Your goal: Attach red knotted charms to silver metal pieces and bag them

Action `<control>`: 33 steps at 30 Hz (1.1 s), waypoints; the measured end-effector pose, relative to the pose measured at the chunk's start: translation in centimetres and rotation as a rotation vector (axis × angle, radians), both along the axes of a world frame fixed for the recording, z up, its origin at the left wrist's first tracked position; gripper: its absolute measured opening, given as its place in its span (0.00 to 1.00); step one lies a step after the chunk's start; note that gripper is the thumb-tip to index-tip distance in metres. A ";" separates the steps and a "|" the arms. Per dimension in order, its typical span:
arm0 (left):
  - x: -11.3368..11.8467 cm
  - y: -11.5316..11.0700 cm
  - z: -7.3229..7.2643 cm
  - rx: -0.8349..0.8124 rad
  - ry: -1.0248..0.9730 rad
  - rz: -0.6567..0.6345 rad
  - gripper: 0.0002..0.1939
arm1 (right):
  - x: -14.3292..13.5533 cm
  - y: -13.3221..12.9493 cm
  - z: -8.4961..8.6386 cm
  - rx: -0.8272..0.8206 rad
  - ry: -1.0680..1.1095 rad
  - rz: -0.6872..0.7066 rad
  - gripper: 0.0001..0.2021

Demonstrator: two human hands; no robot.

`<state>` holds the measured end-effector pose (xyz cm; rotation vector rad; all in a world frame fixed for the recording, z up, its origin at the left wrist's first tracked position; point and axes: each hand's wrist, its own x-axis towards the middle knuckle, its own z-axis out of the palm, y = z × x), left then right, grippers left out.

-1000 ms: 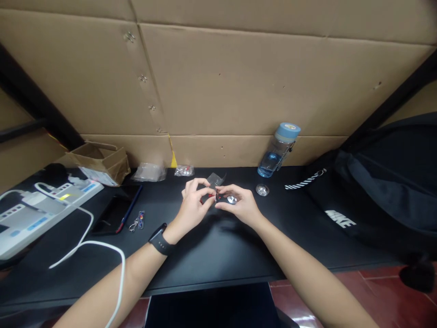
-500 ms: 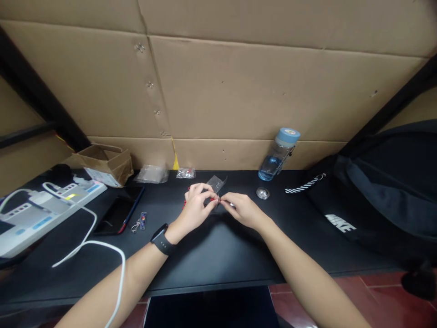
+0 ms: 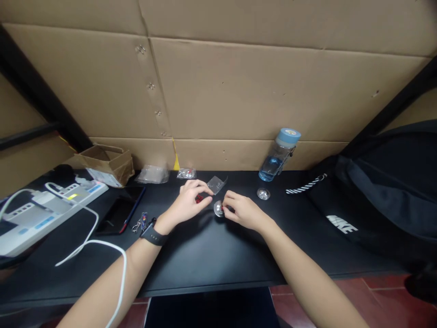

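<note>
1. Landmark: the water bottle (image 3: 275, 157), at the far side of the table (image 3: 218, 255). Left and right are the person's own.
2. Nearest, to the left of the bottle and on the person's side of it: the silver disc (image 3: 217, 209), with a red part at its right edge. Contact with the table cannot be told.
3. Right hand (image 3: 244, 210), between disc and bottle in the left-right sense: grip closed, fingertips pinching the disc at the red part. The disc lies at the left of this grip. Its outline is round, so no long axis is noted; exact tilt is unclear.
4. Left hand (image 3: 188, 202), farther left of the bottle: thumb and forefinger parted, not touching the disc, which lies to their right and slightly nearer the person. The right hand is the closer one.
5. Red piece (image 3: 199, 199), under the left hand; whether its other fingers hold it cannot be told.
6. Second disc (image 3: 263, 194), just in front of the bottle's base.
7. Clear film (image 3: 216, 184), left of the bottle, beyond the pinched disc.
8. Clear packet (image 3: 186, 173), farther left of the bottle.
</note>
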<state>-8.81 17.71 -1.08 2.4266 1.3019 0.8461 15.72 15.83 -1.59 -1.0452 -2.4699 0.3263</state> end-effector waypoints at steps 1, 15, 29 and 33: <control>0.1 -0.2 -0.1 0.001 0.010 -0.052 0.11 | 0.0 0.0 0.0 -0.005 -0.003 0.000 0.07; 2.6 -1.1 -2.5 -0.078 0.055 -0.197 0.06 | -0.1 0.1 -0.2 -0.088 0.132 0.090 0.07; 2.6 -1.0 -2.5 -0.059 0.014 -0.082 0.05 | 1.7 1.6 0.0 -0.035 0.141 -0.094 0.09; 2.5 -1.1 -2.4 -0.030 0.037 -0.076 0.07 | 3.4 2.7 -0.9 -0.043 0.004 -0.252 0.16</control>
